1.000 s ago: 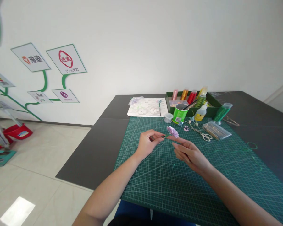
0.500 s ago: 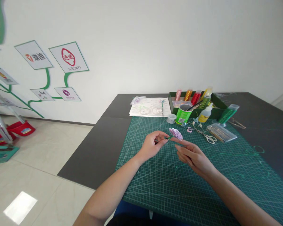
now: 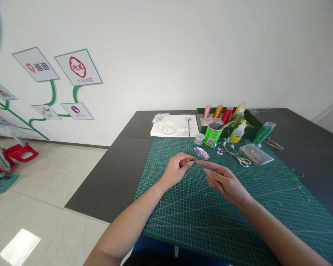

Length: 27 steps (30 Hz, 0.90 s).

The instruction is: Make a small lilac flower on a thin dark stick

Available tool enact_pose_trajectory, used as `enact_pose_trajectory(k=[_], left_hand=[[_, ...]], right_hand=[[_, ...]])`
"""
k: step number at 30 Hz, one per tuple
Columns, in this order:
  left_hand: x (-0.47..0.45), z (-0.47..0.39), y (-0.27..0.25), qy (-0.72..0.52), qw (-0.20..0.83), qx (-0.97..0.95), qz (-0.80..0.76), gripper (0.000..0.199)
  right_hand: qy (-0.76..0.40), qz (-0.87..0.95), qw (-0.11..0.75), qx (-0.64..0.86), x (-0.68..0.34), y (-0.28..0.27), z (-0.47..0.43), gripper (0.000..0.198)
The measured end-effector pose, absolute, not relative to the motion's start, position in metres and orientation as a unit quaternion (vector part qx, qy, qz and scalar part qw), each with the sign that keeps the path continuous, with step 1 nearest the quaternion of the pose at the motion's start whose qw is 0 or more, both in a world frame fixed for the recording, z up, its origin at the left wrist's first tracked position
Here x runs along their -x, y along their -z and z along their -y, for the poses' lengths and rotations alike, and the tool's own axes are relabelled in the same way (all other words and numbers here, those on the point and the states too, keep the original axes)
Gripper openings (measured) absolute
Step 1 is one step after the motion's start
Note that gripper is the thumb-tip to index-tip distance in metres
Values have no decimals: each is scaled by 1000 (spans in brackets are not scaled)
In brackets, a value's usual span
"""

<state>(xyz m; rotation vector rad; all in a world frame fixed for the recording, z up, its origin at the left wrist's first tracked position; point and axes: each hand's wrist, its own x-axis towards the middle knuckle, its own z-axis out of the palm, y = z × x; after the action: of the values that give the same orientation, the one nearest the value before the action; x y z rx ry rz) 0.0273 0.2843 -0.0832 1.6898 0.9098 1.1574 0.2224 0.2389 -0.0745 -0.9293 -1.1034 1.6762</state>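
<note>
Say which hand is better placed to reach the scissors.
Probably the right hand: it is nearer the scissors and seems to grip nothing, while the left hand holds the purple flower by its stem.

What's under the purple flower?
Below the purple flower, a green stem is pinched by the left hand; the right hand holds a finger beside it. The cutting mat lies lower. Petals cover the stem's top; the left hand hides whatever it encloses.

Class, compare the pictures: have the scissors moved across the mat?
No; the scissors lie in the same place beside the clear plastic case.
</note>
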Motion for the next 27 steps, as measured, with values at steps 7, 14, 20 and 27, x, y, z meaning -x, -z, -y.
enact_pose_trajectory(k=[7, 14, 20, 27], left_hand=[[-25, -287, 85, -464, 422, -685, -372, 18], [-25, -286, 82, -435, 505, -650, -364, 31], [-26, -289, 83, -454, 552, -616, -330, 35], [-25, -287, 78, -443, 557, -613, -343, 41]], right_hand=[[-669, 467, 446, 367, -223, 75, -239, 54], [-657, 483, 441, 374, -224, 75, -239, 54], [-653, 486, 440, 380, -224, 76, -239, 55], [-645, 490, 444, 382, -224, 75, -239, 50]])
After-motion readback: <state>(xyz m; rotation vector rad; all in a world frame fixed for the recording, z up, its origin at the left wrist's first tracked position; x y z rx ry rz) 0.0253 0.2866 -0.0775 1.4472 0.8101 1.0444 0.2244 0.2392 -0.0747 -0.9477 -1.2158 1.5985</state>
